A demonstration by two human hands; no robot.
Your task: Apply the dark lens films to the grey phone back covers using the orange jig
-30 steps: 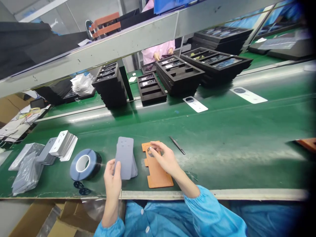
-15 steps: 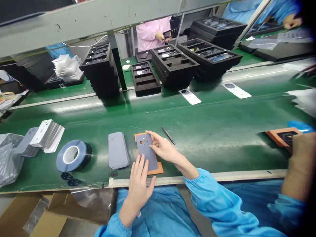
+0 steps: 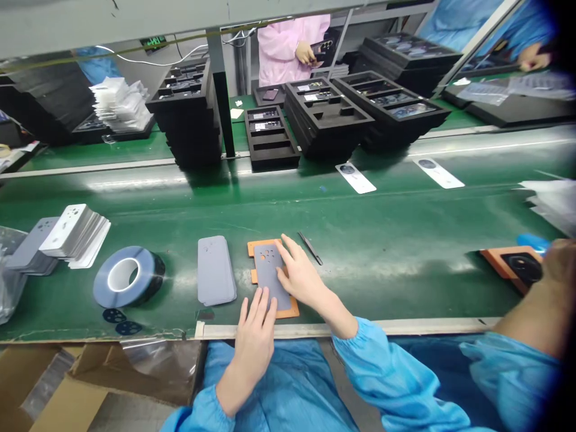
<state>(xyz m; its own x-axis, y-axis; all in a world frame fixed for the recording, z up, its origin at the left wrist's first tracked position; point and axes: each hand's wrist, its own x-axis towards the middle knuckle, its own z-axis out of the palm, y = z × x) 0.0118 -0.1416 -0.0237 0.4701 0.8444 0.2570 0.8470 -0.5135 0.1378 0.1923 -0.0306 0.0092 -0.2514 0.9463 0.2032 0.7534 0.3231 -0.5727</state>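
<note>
Resting left hand (image 3: 255, 336) on the lower end of a grey panel (image 3: 272, 276), already laid over an orange jig (image 3: 288, 312) on the desk (image 3: 382, 288); setting right hand (image 3: 300, 273) at its upper right, grasping nothing with spread fingers; leaving further panels (image 3: 213, 273) stacked at left.

Grey beam (image 3: 135, 27) above green bench (image 3: 382, 222)
</note>
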